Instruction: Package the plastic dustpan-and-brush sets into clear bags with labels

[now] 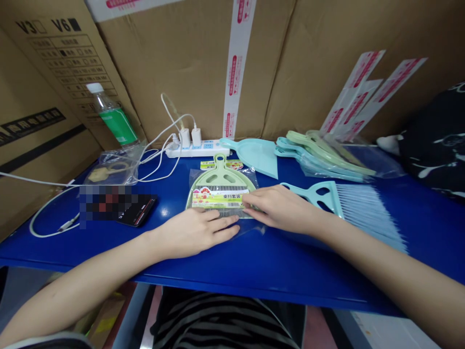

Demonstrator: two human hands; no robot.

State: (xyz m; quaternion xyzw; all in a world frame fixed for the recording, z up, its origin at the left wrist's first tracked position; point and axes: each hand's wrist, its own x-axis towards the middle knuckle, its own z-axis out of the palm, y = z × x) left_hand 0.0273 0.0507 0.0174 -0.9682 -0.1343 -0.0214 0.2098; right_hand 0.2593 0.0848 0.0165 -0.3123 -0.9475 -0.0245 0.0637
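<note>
A light green dustpan with a brush nested in it (220, 177) lies in a clear plastic bag on the blue table, handle pointing away. Across it runs a printed label (218, 198) with a mushroom house picture. My left hand (194, 232) rests with fingers stretched out over the bag's near left edge. At the label's right end, the fingers of my right hand (272, 206) are pinched together; what lies between them is partly hidden. Under and beyond my right forearm is a light blue brush (363, 208) with its bristles to the right.
A light blue dustpan (254, 154) lies behind, beside several bagged dustpan sets (327, 155). At the back stand a power strip (199, 149) with white cables and a bottle (118, 118). A black card-like item (138, 211) lies left. Cardboard (181, 58) walls the rear.
</note>
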